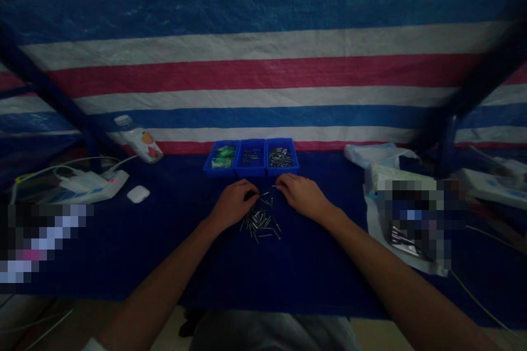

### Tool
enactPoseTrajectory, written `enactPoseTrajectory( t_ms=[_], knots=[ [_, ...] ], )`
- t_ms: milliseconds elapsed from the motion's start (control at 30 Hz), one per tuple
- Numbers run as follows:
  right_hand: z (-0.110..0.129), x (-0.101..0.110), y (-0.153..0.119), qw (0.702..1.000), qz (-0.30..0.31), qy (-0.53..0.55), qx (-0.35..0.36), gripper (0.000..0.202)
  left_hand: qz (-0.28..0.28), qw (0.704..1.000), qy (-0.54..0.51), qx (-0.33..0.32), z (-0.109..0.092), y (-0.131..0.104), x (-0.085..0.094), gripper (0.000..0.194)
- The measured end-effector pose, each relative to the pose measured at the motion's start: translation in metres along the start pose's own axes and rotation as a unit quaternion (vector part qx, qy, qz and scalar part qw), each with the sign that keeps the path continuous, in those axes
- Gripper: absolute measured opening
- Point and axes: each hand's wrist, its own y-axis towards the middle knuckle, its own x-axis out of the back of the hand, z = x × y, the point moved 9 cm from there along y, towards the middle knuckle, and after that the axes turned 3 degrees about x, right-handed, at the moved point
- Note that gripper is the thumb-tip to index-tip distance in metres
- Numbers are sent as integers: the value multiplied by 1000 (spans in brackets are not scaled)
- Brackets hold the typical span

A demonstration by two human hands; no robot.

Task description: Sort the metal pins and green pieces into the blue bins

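My left hand (234,203) and right hand (300,194) rest on the blue table (313,263), fingers curled at the far edge of a loose pile of small metal pins (260,222). In this dim light I cannot tell whether either pinches one. Three blue trays (251,158) stand just beyond.

pins (260,219): thin metal, faintly shiny, heaped at centre | table cover (288,274): dark blue cloth, matt | three far trays (251,173): blue plastic, smooth | far backdrop (263,66): woven striped tarpaulin, slightly glossy | left bottle (138,140): clear plastic
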Motion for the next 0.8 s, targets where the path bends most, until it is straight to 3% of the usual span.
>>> enactPoseTrajectory(
  t_ms=[167, 300, 433, 567, 800],
  knots=[
    [15, 10, 3, 977, -39, 209, 14, 11, -22, 997, -9, -76, -17, -3, 6, 22],
    [18, 1, 4, 937, -47, 345, -23, 10, -26, 991, 4, -135, -31, -8, 6, 24],
    [12, -8, 4, 893, -77, 439, -58, 16, -35, 990, -10, -140, -32, -10, 8, 26],
    [11, -8, 3, 880, -80, 463, -70, 17, -29, 989, -29, -139, -32, -10, 10, 28],
    [12, -6, 5, 821, -59, 564, -76, 24, -59, 990, -96, -80, -29, -8, 21, 33]
  ],
)
